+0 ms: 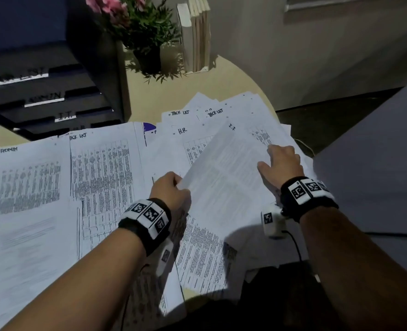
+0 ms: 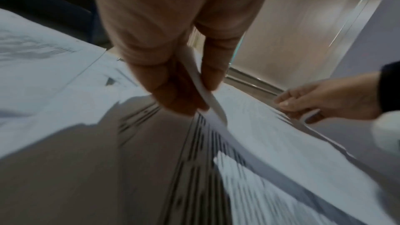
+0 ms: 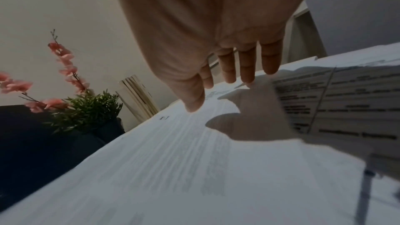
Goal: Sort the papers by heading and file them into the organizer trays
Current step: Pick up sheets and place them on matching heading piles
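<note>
Left hand [image 1: 171, 187] pinches the white printed I.T. sheet [image 1: 231, 168] at its left edge; right hand [image 1: 282, 163] lies flat on it. Black organizer trays [image 1: 54, 99] sit upper left, nearer the left hand.

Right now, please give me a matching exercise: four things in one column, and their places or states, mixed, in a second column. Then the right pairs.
1. left hand
2. right hand
3. plant
4. organizer

a. stands at the table's far left
b. pinches the edge of a sheet
c. stands between organizer and books
d. lies flat on the sheet, fingers straight

Pairs: 1-b, 2-d, 3-c, 4-a
</note>
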Motion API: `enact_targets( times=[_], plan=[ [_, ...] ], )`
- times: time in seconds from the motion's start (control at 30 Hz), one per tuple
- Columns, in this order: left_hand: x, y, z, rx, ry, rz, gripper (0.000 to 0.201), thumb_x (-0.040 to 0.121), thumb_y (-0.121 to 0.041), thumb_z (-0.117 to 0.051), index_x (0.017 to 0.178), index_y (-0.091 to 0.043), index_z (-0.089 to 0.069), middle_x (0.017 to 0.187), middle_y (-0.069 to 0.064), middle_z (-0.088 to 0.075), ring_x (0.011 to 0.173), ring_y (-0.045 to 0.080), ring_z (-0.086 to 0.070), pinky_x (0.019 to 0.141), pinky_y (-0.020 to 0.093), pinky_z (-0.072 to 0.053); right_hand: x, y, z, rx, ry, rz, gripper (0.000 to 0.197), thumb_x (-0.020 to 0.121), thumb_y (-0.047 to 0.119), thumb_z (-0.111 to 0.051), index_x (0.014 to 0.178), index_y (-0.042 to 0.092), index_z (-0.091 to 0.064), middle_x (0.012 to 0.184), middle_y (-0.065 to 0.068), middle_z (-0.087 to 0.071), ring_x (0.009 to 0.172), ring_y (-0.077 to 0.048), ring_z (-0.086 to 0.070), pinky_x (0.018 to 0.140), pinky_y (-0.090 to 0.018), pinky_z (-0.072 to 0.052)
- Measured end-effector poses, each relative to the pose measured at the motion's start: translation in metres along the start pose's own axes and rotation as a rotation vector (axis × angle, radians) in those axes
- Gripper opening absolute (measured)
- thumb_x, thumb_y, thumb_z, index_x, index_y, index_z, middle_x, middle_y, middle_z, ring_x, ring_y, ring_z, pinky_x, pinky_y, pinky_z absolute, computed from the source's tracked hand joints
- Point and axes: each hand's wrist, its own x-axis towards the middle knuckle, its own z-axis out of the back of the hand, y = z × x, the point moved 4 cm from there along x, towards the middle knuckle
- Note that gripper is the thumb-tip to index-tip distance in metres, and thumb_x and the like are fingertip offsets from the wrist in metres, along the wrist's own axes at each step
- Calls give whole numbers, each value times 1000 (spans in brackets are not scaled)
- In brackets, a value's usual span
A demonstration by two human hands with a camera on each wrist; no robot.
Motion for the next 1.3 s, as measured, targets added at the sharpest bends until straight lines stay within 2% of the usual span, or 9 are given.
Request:
enact_targets(
  times=[0.13, 0.27, 0.4, 0.53, 0.73, 1.03, 1.1, 1.2, 1.3],
  plan=[
    [-24, 26, -19, -62, 291, 49, 34, 72, -11, -79, 99, -15, -59, 75, 1, -66, 61, 13, -59, 58, 21, -50, 0, 8, -15, -129, 92, 56, 61, 90, 40, -60, 145, 26, -37, 146, -10, -31, 132, -35, -31, 103, -46, -36],
    [-25, 13, -22, -177, 155, -43, 33, 87, -30, -73, 112, -18, -56, 67, -3, -68, 60, -3, -61, 62, 13, -43, -9, 23, -27, -187, 96, 194, 63, 90, 36, -62, 146, 30, -36, 143, -6, -31, 128, -32, -32, 104, -44, -32],
    [-18, 7, -30, -114, 48, -58, 13, 90, -21, -67, 91, -13, -56, 68, 5, -65, 67, 21, -61, 71, 32, -53, -10, 26, -29, -102, 83, 260, 58, 91, 33, -61, 145, 30, -41, 139, -4, -36, 127, -29, -32, 105, -42, -29],
    [-13, 31, -5, -149, -200, 75, 13, 93, -16, -60, 81, -15, -54, 79, 2, -61, 81, 25, -59, 75, 29, -43, -3, 16, -11, -27, -68, 85, 45, 93, 35, -59, 134, 17, -53, 135, -15, -44, 124, -36, -39, 100, -44, -37],
    [-11, 64, 2, -271, -189, 210, 9, 93, -14, -56, 85, -14, -53, 84, 6, -62, 82, 26, -59, 82, 42, -51, -8, 30, -33, 46, 50, -51, 69, 85, 41, -71, 135, 4, -42, 135, -19, -41, 124, -38, -45, 100, -45, -44],
    [-16, 51, -21, -600, -141, 152, 14, 89, -14, -58, 80, -22, -54, 76, 2, -58, 74, 21, -53, 79, 41, -47, -7, 18, -23, 466, 50, 120, 6, 90, 8, -58, 87, 12, -56, 83, -2, -60, 72, -18, -52, 59, -27, -35],
    [-15, 43, -15, -697, -217, 133, 18, 86, -16, -61, 73, -25, -52, 73, 1, -53, 72, 18, -49, 76, 37, -42, -14, 14, -18, 665, 59, 123, 21, 88, 4, -59, 79, 22, -53, 73, 7, -56, 66, -11, -51, 62, -25, -42],
    [-10, 33, -6, -720, -310, 118, 19, 92, -15, -61, 77, -20, -50, 79, 6, -52, 76, 18, -50, 76, 35, -43, -22, 12, -21, 904, 160, 95, 18, 89, 6, -61, 84, 23, -61, 81, -2, -69, 77, -24, -66, 77, -41, -56],
    [-5, 27, 0, -661, -401, 77, 19, 91, -18, -64, 80, -22, -49, 78, 2, -52, 73, 19, -51, 75, 36, -45, -30, 14, -22, 1042, 296, 61, 15, 99, 30, -54, 91, 24, -65, 89, 7, -72, 86, -13, -66, 86, -35, -50]
  ],
)
